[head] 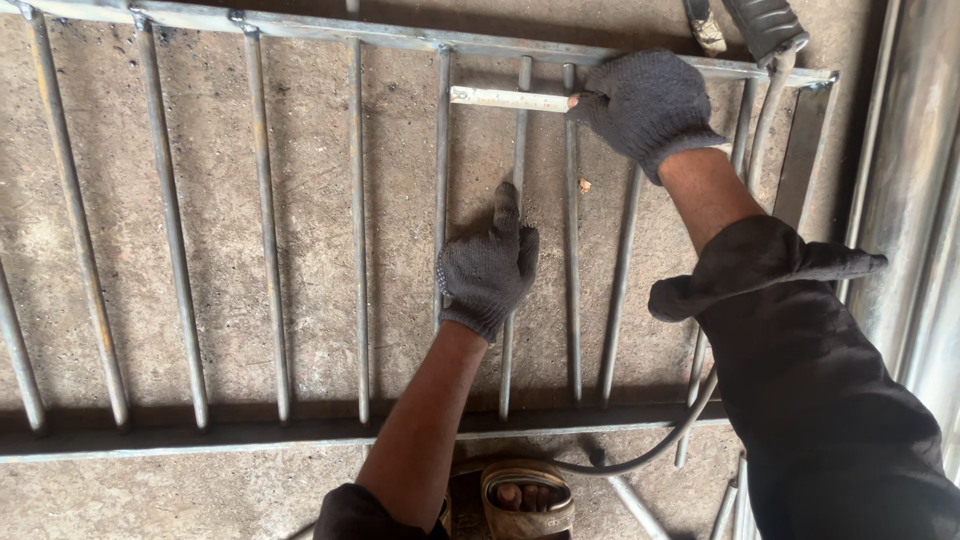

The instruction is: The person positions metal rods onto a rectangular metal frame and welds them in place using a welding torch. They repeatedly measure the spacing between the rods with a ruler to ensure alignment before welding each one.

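A steel grille frame [300,432] with several upright round bars lies flat on a concrete floor. My left hand [488,264], in a dark knit glove, grips one loose-looking bar [518,130] near the middle. My right hand [648,105], also gloved, pinches the end of a pale measuring strip [508,98] laid across the bars just under the top rail [400,35]. The strip spans from a bar on the left to my right fingers.
A grey cable [660,448] curves across the lower rail. A welding holder handle [765,25] rests at the top right. Metal sheets [915,190] stand along the right edge. My sandalled foot [525,497] is at the bottom, with loose rods [735,500] beside it.
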